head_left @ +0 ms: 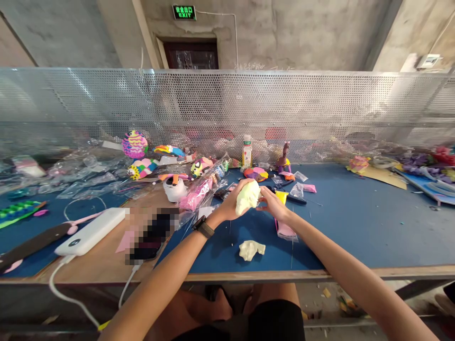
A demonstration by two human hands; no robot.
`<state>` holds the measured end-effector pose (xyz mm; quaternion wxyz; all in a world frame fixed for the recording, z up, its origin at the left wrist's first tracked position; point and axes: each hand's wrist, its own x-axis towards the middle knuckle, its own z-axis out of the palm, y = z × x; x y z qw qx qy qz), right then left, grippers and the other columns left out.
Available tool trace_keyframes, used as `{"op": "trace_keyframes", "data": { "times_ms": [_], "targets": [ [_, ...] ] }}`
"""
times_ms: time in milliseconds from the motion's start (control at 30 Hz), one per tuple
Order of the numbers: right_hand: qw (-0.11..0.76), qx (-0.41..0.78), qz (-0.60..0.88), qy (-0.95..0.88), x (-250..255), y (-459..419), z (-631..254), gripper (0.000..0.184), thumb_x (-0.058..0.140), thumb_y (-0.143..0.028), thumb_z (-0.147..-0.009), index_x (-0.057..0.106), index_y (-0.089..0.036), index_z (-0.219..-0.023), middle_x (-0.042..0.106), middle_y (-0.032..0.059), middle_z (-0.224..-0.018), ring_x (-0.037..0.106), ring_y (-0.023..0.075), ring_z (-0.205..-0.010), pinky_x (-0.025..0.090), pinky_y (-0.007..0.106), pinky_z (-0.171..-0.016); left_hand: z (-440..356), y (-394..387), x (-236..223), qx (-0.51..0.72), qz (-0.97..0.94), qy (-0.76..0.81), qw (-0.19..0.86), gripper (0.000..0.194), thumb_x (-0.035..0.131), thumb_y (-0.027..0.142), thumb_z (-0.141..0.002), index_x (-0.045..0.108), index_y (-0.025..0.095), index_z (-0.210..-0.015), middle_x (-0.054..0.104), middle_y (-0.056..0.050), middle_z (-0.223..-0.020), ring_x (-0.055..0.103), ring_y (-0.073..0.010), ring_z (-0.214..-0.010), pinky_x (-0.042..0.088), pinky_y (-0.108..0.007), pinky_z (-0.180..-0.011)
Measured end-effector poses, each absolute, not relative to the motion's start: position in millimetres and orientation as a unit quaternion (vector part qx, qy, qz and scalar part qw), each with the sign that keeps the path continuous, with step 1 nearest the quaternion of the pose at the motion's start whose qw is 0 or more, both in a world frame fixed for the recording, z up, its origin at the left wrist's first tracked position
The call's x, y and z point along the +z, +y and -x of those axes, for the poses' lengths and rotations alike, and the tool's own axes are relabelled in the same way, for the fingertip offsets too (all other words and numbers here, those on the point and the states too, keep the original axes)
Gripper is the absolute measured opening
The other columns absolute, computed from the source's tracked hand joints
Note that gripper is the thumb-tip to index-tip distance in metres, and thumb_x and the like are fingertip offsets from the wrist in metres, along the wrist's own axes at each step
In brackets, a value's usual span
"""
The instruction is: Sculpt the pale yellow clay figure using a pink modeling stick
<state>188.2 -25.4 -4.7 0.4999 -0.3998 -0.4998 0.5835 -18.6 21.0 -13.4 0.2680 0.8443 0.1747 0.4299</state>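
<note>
A pale yellow lump of clay (248,196) is held up over the blue table top (355,222) between both hands. My left hand (229,203) cups it from the left, with a dark watch on that wrist. My right hand (272,202) pinches its right side with curled fingers. A smaller piece of the same pale clay (251,249) lies on the table below the hands, near the front edge.
Colourful clay figures (135,144), plastic bags (204,187), a small bottle (247,151) and a purple figure (284,158) stand along a perforated metal screen (320,109). A white power bank (92,231) with cable lies left. More clay items (423,166) sit far right.
</note>
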Motion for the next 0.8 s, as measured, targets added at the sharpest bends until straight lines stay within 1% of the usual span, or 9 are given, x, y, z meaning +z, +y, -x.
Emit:
{"op": "trace_keyframes", "data": {
  "times_ms": [100, 167, 300, 400, 500, 600, 667, 733, 800],
  "targets": [
    [0.522, 0.496, 0.412, -0.559, -9, -25, -186, 0.035, 0.065, -0.062, -0.097, 0.066, -0.028, -0.095, 0.063, 0.0024, -0.095, 0.06, 0.0194, -0.089, 0.06, 0.026, -0.067, 18, 21, -14, 0.431, -0.845, 0.178, 0.261, 0.084, 0.076, 0.024, -0.081, 0.038, 0.02, -0.156, 0.054, -0.016, -0.148, 0.062, -0.0317, -0.127, 0.051, -0.049, -0.114],
    [0.535, 0.486, 0.416, -0.552, -9, -24, -185, 0.037, 0.065, -0.064, -0.096, 0.065, -0.027, -0.092, 0.063, 0.0024, -0.092, 0.06, 0.0198, -0.088, 0.061, 0.027, -0.067, 17, 20, -15, 0.431, -0.845, 0.18, 0.261, 0.083, 0.075, 0.024, -0.082, 0.038, 0.019, -0.156, 0.053, -0.017, -0.148, 0.061, -0.0321, -0.128, 0.051, -0.049, -0.114],
    [0.568, 0.543, 0.422, -0.453, -6, -20, -181, 0.032, 0.072, -0.055, -0.093, 0.061, -0.025, -0.087, 0.064, 0.0001, -0.083, 0.062, 0.0173, -0.079, 0.057, 0.024, -0.06, 16, 21, -17, 0.431, -0.844, 0.185, 0.259, 0.083, 0.076, 0.026, -0.081, 0.039, 0.019, -0.156, 0.054, -0.017, -0.149, 0.061, -0.0329, -0.129, 0.052, -0.049, -0.113],
    [0.583, 0.577, 0.421, -0.388, -4, -17, -180, 0.026, 0.074, -0.044, -0.092, 0.057, -0.025, -0.089, 0.064, -0.0029, -0.078, 0.063, 0.0145, -0.069, 0.056, 0.024, -0.058, 16, 22, -19, 0.429, -0.846, 0.182, 0.259, 0.084, 0.077, 0.026, -0.081, 0.039, 0.019, -0.156, 0.054, -0.017, -0.149, 0.061, -0.0331, -0.131, 0.051, -0.05, -0.114],
    [0.58, 0.587, 0.426, -0.371, -4, -15, -179, 0.022, 0.071, -0.038, -0.094, 0.053, -0.025, -0.091, 0.065, -0.0034, -0.076, 0.062, 0.0133, -0.062, 0.057, 0.025, -0.057, 15, 21, -18, 0.425, -0.85, 0.173, 0.261, 0.083, 0.076, 0.026, -0.081, 0.039, 0.019, -0.155, 0.054, -0.017, -0.151, 0.06, -0.0335, -0.134, 0.05, -0.051, -0.117],
    [0.579, 0.588, 0.434, -0.361, -5, -13, -180, 0.018, 0.064, -0.037, -0.098, 0.052, -0.025, -0.092, 0.063, -0.0041, -0.069, 0.058, 0.0127, -0.054, 0.053, 0.024, -0.052, 13, 17, -15, 0.409, -0.858, 0.163, 0.266, 0.084, 0.077, 0.027, -0.081, 0.037, 0.018, -0.155, 0.052, -0.019, -0.154, 0.057, -0.0347, -0.139, 0.047, -0.053, -0.121],
    [0.577, 0.586, 0.441, -0.359, -6, -13, -180, 0.02, 0.062, -0.041, -0.1, 0.051, -0.025, -0.092, 0.06, -0.0045, -0.064, 0.054, 0.0126, -0.049, 0.048, 0.023, -0.048, 11, 13, -11, 0.401, -0.862, 0.153, 0.271, 0.084, 0.076, 0.028, -0.082, 0.037, 0.018, -0.155, 0.052, -0.019, -0.154, 0.056, -0.0351, -0.14, 0.046, -0.054, -0.122],
    [0.575, 0.583, 0.448, -0.359, -5, -14, -181, 0.028, 0.059, -0.049, -0.101, 0.051, -0.025, -0.092, 0.059, -0.0044, -0.06, 0.051, 0.0129, -0.046, 0.045, 0.024, -0.046, 10, 9, -8, 0.4, -0.862, 0.145, 0.276, 0.081, 0.075, 0.028, -0.084, 0.037, 0.017, -0.155, 0.052, -0.019, -0.153, 0.056, -0.0346, -0.14, 0.047, -0.054, -0.121],
    [0.571, 0.574, 0.456, -0.37, -5, -16, -182, 0.036, 0.056, -0.059, -0.101, 0.051, -0.025, -0.091, 0.059, -0.0037, -0.059, 0.052, 0.014, -0.045, 0.043, 0.024, -0.044, 9, 8, -7, 0.402, -0.86, 0.144, 0.28, 0.079, 0.074, 0.028, -0.085, 0.037, 0.017, -0.154, 0.053, -0.019, -0.152, 0.057, -0.0341, -0.139, 0.047, -0.053, -0.12]
  ]
}}
